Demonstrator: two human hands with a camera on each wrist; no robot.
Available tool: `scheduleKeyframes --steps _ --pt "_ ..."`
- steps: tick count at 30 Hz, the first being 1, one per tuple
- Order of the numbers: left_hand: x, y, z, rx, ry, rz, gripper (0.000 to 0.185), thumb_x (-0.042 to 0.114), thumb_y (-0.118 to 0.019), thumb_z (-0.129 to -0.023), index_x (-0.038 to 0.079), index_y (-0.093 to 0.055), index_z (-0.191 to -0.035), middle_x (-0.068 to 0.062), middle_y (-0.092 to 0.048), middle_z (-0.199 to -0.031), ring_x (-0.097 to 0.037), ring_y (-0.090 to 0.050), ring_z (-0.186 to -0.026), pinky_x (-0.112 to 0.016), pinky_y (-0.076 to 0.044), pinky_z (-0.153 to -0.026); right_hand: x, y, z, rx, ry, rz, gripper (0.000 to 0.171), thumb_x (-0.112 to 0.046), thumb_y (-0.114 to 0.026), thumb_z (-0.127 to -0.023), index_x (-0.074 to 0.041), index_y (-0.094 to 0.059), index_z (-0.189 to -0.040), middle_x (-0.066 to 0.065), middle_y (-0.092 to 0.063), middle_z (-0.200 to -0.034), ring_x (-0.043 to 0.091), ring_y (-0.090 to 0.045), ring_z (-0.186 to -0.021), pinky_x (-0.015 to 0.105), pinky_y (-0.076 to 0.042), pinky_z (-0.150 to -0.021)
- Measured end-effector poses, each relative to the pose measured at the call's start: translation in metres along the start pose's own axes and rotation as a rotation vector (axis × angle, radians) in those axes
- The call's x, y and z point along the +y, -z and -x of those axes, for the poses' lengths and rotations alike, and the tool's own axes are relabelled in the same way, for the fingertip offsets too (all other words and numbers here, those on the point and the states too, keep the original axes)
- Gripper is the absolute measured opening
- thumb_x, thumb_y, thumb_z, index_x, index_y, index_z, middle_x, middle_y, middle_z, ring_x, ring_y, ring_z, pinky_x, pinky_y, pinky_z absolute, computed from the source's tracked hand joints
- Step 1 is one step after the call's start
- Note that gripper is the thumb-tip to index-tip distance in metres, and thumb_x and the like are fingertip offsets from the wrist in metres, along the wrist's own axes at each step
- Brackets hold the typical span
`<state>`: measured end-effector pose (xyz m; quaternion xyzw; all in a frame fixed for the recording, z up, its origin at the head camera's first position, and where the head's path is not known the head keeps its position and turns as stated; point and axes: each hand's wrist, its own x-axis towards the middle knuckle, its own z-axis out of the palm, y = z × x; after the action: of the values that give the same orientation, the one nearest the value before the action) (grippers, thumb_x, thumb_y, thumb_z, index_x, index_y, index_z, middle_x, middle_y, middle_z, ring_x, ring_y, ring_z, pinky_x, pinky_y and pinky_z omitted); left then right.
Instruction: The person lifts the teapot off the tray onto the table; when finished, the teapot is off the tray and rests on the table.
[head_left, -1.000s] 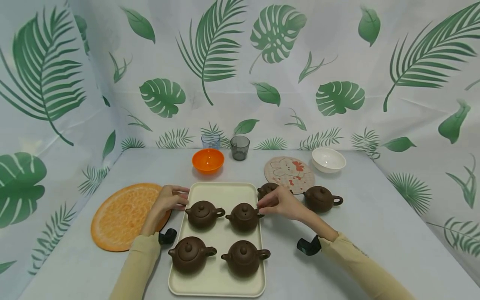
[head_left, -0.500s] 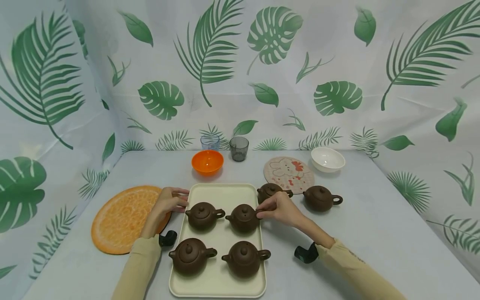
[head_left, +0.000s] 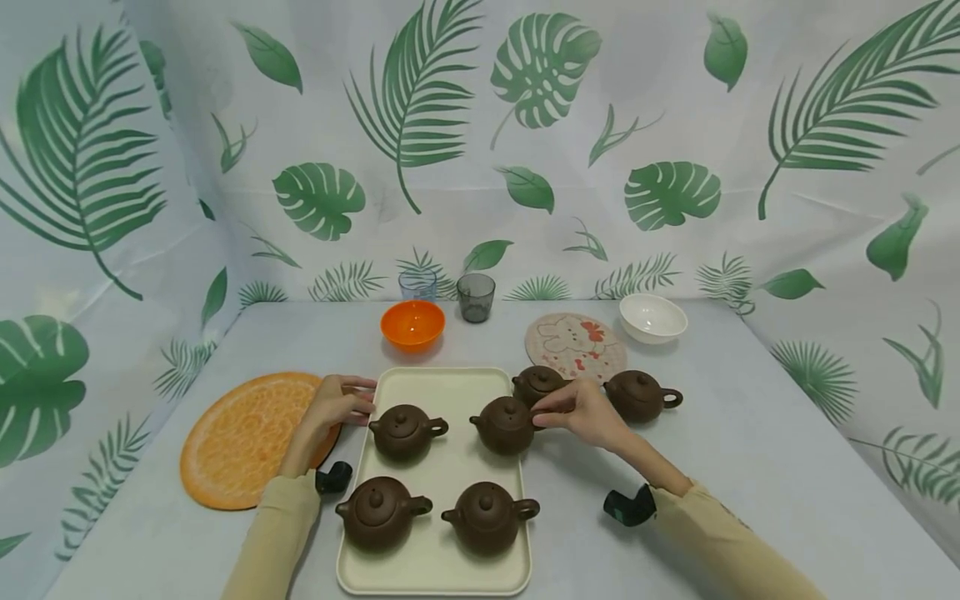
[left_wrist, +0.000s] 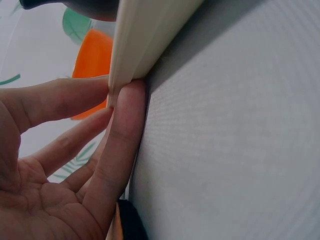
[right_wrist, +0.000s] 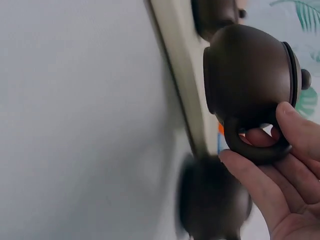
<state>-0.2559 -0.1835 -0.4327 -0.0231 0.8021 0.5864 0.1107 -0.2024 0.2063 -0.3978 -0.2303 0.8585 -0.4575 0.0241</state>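
My right hand (head_left: 588, 412) pinches the loop handle of a dark brown teapot (head_left: 504, 427) with a knobbed lid. In the right wrist view this teapot (right_wrist: 245, 75) is raised off the cream tray (right_wrist: 182, 65), over its right edge. My left hand (head_left: 333, 407) holds the left rim of the cream tray (head_left: 446, 383), and the left wrist view has its fingertips above and below that rim (left_wrist: 122, 60). Three more brown teapots stand on the tray: one at back left (head_left: 405, 433), one at front left (head_left: 378, 512), one at front right (head_left: 486, 518).
Two brown teapots, a nearer-tray one (head_left: 536, 383) and another (head_left: 639, 396), stand right of the tray. Behind are a bunny mat (head_left: 573, 342), white bowl (head_left: 652, 318), orange bowl (head_left: 412, 327), grey glass (head_left: 476, 298) and blue glass (head_left: 417, 285). An orange-slice mat (head_left: 243, 442) lies left.
My right hand has lifted the back right teapot and moved it rightward, toward the tray's edge. The left hand stays at the left rim, and the other teapots keep their places.
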Motion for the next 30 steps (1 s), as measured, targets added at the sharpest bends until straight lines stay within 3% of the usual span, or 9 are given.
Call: scheduleKeyframes --steps 7,13,20,30 --pt "0.0 0.001 0.002 0.004 0.0 -0.002 0.045 -0.007 -0.067 -0.078 -0.012 -0.057 -0.122 -0.023 -0.067 -0.1 -0.013 -0.065 -0.069 -0.027 -0.059 -0.06 0.007 0.036 0.017 0.025 -0.039 0.001 0.017 -0.006 -0.076 -0.079 0.003 -0.076 -0.093 0.013 -0.074 -0.087 0.006 -0.068 -0.073 0.022 -0.055 -0.061" --pt "0.001 0.001 0.002 0.008 0.003 -0.001 0.044 -0.007 -0.066 -0.079 -0.011 -0.058 -0.122 -0.022 -0.067 -0.099 -0.013 -0.065 -0.068 -0.027 -0.059 -0.06 0.018 0.065 0.042 -0.019 -0.046 -0.073 0.019 -0.002 -0.072 -0.083 0.01 -0.072 -0.098 0.018 -0.072 -0.088 0.011 -0.071 -0.076 0.033 -0.06 -0.066" --pt "0.003 -0.001 0.003 0.013 0.009 -0.006 0.044 -0.007 -0.066 -0.079 -0.011 -0.058 -0.121 -0.02 -0.068 -0.096 -0.013 -0.064 -0.067 -0.027 -0.058 -0.06 0.032 0.094 0.076 -0.005 -0.028 -0.012 0.015 0.0 -0.07 -0.083 0.009 -0.072 -0.095 0.011 -0.074 -0.084 0.01 -0.07 -0.076 0.025 -0.058 -0.063" --pt "0.002 -0.002 0.001 0.009 0.015 -0.004 0.043 -0.007 -0.065 -0.079 -0.011 -0.058 -0.121 -0.02 -0.067 -0.094 -0.013 -0.064 -0.066 -0.027 -0.058 -0.059 0.055 0.119 0.107 0.003 -0.113 0.042 0.019 -0.002 -0.07 -0.084 0.011 -0.071 -0.097 0.006 -0.074 -0.085 0.009 -0.071 -0.077 0.02 -0.056 -0.067"
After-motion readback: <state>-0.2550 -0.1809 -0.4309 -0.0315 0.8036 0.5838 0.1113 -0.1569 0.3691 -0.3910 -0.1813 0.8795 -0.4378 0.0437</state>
